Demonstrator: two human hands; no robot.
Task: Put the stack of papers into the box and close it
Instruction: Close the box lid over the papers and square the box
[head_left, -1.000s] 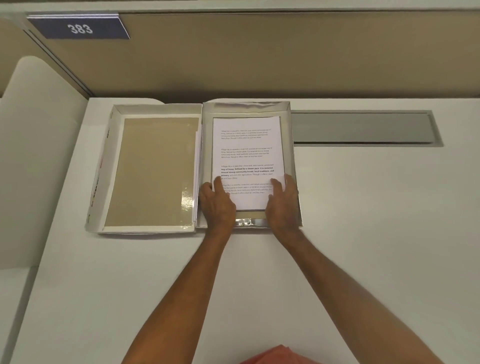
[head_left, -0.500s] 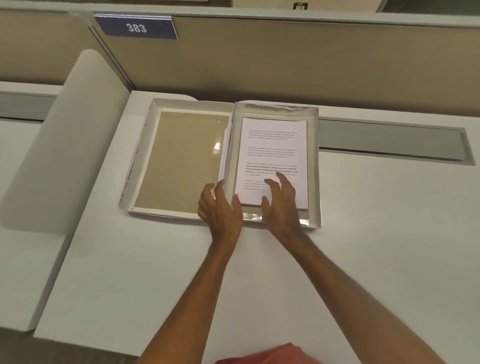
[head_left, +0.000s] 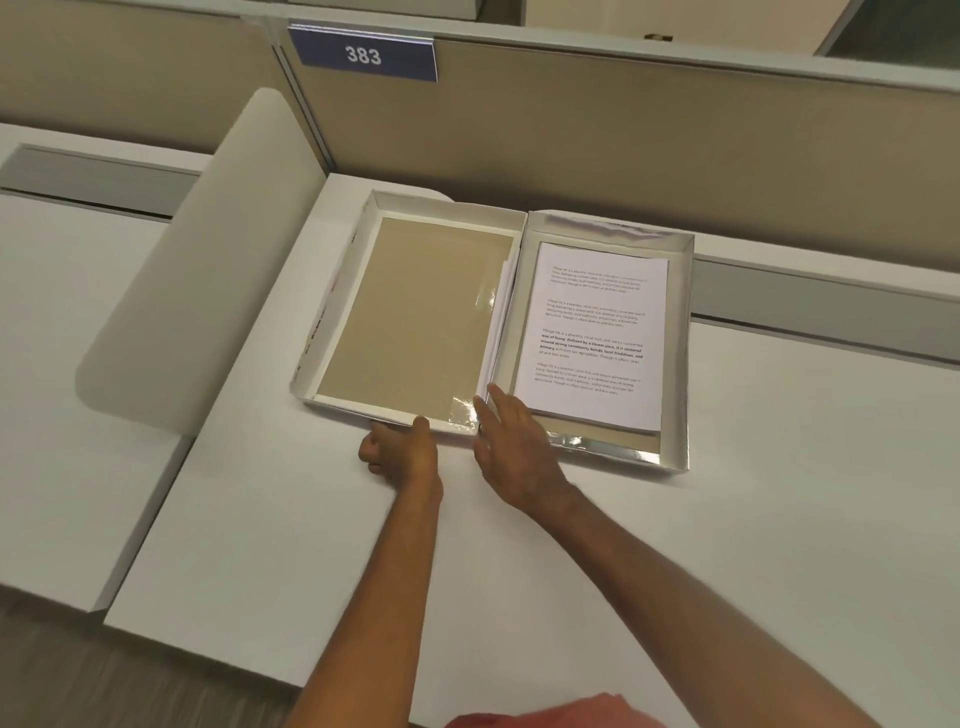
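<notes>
Now one paper stack (head_left: 592, 338), one open box (head_left: 675, 364), two hands.

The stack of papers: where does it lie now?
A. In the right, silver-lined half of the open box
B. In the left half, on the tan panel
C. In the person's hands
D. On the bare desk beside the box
A: the stack of papers lies flat inside the silver-lined half; neither hand touches it.

White papers (head_left: 597, 332) with black print, silver-lined box (head_left: 675, 343), tan lid (head_left: 415, 322) panel, white desk (head_left: 727, 519), blue sign (head_left: 363, 54)
</notes>
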